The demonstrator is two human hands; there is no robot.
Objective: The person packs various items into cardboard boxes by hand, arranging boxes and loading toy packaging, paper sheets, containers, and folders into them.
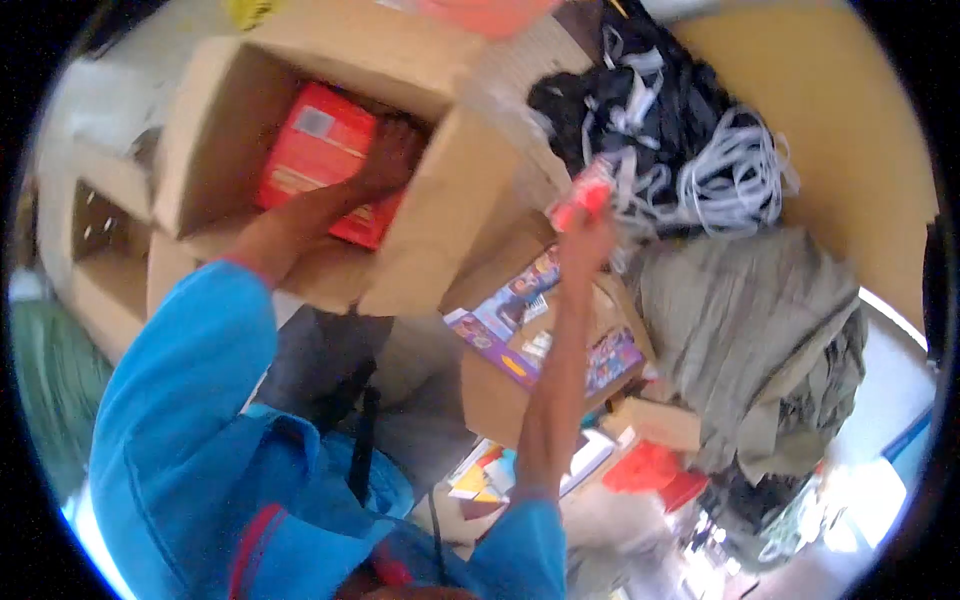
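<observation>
My left hand [393, 160] reaches into a large cardboard box [205, 140] and rests against the right side of a red printed carton [318, 150] with a white label. Its fingers are dark and blurred, so their grip cannot be made out. Held up in my right hand [588, 238] is a small red-and-white packet [585, 195], blurred by motion, with the fingers closed round it. Beneath my right forearm stands an open cardboard box with a purple-and-blue printed carton [490, 345] in it.
Black cloth [660, 120] and a coil of white cord [735, 175] lie at the upper right. Below them is a heap of grey-green fabric [740, 320]. A red piece [645, 468] lies among clutter at the lower right. Another cardboard box [110, 265] stands at the left.
</observation>
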